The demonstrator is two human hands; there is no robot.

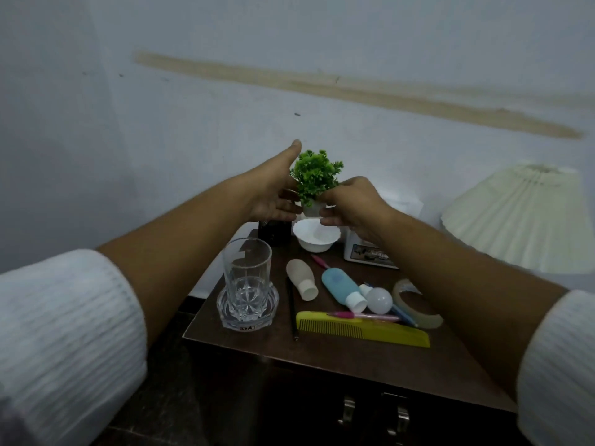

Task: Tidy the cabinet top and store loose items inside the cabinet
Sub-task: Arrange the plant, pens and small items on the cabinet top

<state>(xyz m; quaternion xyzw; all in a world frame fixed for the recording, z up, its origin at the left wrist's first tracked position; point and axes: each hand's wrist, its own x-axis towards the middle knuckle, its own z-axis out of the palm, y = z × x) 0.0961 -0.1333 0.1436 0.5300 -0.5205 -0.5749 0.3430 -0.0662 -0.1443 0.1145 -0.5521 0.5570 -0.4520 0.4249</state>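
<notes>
Head view checked. Found potted plant (pixel 315 175) held clear of cabinet top (pixel 354 352), over white bowl (pixel 317 241), close to wall. Pinched at its white pot by right grip (pixel 354 201); steadied by left grip (pixel 270 197), fingers straight against pot, thumb raised, presumably to keep it upright. Judged as repositioning the ornament before storing. Noted loose in front: comb (pixel 363 329), blue bottle (pixel 341 288), bulb (pixel 380 299), tape roll (pixel 418 304). Noted doors (pixel 322 407) below shut.
</notes>
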